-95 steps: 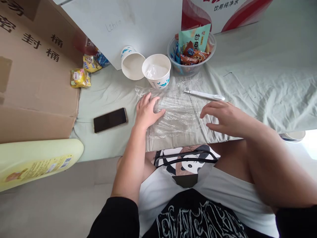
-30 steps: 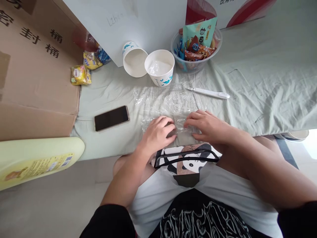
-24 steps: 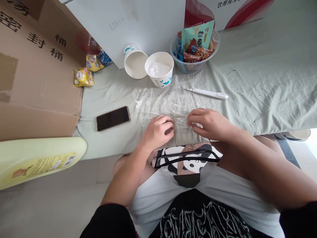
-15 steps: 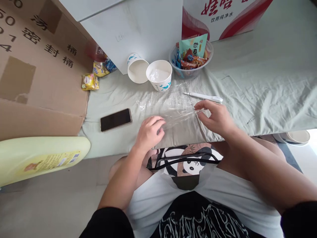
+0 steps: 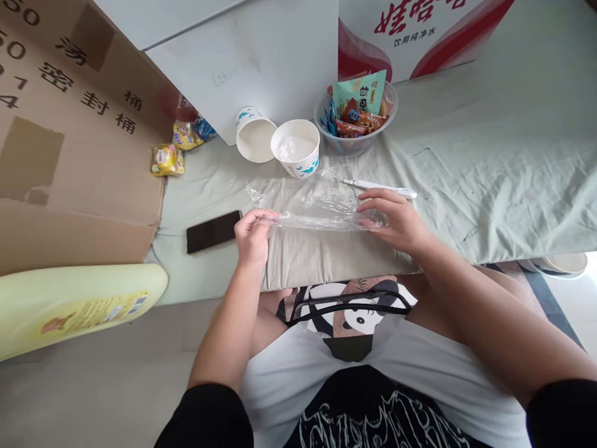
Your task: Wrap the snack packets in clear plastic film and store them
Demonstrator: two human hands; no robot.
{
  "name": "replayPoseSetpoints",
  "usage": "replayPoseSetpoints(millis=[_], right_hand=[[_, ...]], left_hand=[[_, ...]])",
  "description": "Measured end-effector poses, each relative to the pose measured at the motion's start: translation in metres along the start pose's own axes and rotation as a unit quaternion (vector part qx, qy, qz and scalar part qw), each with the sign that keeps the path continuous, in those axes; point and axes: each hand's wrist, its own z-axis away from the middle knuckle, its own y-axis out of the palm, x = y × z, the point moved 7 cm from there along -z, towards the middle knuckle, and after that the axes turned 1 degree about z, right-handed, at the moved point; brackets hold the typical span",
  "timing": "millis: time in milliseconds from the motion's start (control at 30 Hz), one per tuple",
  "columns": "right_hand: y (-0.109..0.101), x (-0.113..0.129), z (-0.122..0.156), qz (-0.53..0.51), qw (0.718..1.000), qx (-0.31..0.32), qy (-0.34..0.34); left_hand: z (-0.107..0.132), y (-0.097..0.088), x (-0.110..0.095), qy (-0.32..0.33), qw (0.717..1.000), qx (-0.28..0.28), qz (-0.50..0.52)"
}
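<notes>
A clear plastic film (image 5: 317, 222) stretches between my two hands, low over the cloth. My left hand (image 5: 254, 235) pinches its left end between thumb and fingers, beside a dark phone (image 5: 212, 233). At the right end my right hand (image 5: 396, 221) has its fingers closed on the film. Just above the right fingers lies a white utility knife (image 5: 380, 188). Beyond the film stands an upright paper cup (image 5: 305, 167) with crumpled clear plastic inside. Another paper cup (image 5: 249, 118) lies tipped on its side against it.
A clear bowl (image 5: 357, 146) of snack packets stands at the back. White boxes (image 5: 261, 62) and a brown carton (image 5: 93, 162) border the cloth-covered surface (image 5: 489, 155). Yellow packets (image 5: 168, 160) lie by the carton. A pale yellow bottle (image 5: 84, 305) sits at the left front.
My left hand has moved left towards the phone and now pinches the film's end. The film is drawn out wider and straighter between both hands. The whole view has shifted slightly.
</notes>
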Motion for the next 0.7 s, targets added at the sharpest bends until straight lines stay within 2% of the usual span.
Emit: replayPoseSetpoints(millis=[133,233,400,500,600,700], right_hand=[[-0.004,-0.001,-0.003,-0.073,0.996,-0.045,0.023],[-0.013,-0.004,-0.001,-0.086,0.989,-0.106,0.061],[-0.022,-0.017,0.005,-0.153,0.957,-0.208,0.128],[-0.02,-0.022,0.007,-0.15,0.954,-0.202,0.162],[-0.016,-0.02,0.008,-0.096,0.968,-0.163,0.162],[-0.017,-0.018,0.009,-0.065,0.97,-0.16,0.168]], left_hand=[[-0.006,0.0,0.005,-0.018,1.0,-0.014,-0.004],[-0.01,-0.001,0.009,-0.021,0.999,-0.025,-0.022],[-0.011,0.002,0.015,-0.041,0.999,-0.025,-0.011],[-0.009,0.003,0.017,-0.071,0.997,-0.028,0.008],[-0.007,0.002,0.017,-0.099,0.994,-0.038,0.029],[-0.007,0.004,0.016,-0.107,0.992,-0.036,0.046]])
